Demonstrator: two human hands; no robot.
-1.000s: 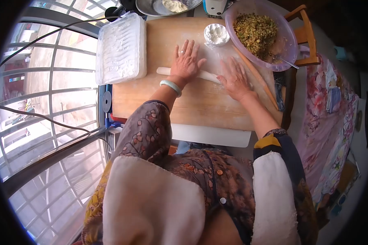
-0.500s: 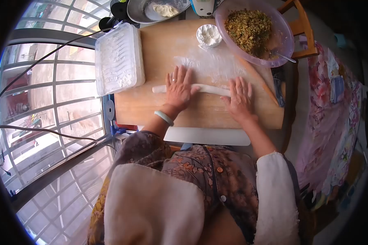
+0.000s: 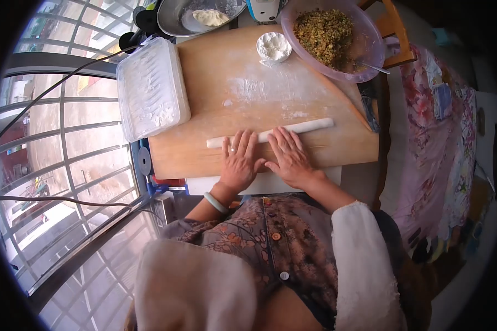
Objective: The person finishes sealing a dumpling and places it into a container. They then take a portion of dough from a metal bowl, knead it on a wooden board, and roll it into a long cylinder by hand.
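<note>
A long white rope of dough (image 3: 309, 126) lies across the wooden board (image 3: 204, 66), its right end slightly farther from me. My left hand (image 3: 239, 158) rests over the left part of the rope, fingers stretched out across it, with a ring on one finger and a pale bangle on the wrist. Just beside it, my right hand (image 3: 290, 157) lies with outstretched fingertips on the rope's middle. The two thumbs nearly meet. Neither hand is wrapped round the dough. Beyond the rope, loose flour (image 3: 270, 88) is smeared on the board.
A floured plastic tray (image 3: 152, 91) stands on the left. Farther back are a small bowl of flour (image 3: 273, 48), a pink bowl (image 3: 373, 44) of chopped filling with a spoon, and a metal basin (image 3: 171, 19) holding dough. A rolling pin (image 3: 342, 96) lies at the right.
Both hands and the dough rope have come nearer to me. My right hand has moved left along the rope, close to my left hand. The rope's right end now shows uncovered.
</note>
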